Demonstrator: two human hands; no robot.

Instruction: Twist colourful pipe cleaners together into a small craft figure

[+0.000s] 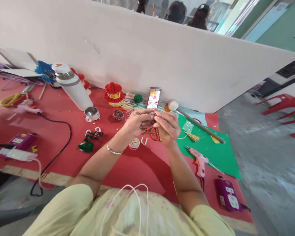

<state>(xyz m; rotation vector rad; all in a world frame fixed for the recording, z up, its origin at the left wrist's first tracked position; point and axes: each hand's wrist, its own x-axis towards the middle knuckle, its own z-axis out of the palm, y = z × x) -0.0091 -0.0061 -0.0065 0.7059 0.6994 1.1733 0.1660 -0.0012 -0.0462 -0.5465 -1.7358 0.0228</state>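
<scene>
Step in hand is apparently fine fingertip work: the L hand [137, 122] & R hand [169, 126] pinch a small dark-red piece [154, 115] betw. thumbs & forefingers, above the red table [142, 170], near side of the phone [152, 103]. Next move prob. calls for a steady two-handed pinch; piece's direction & long axis can't be told, mostly hidden.

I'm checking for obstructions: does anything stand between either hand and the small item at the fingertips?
Nothing visible does: left hand and right hand both close on the small dark item, partly hiding it.
</scene>
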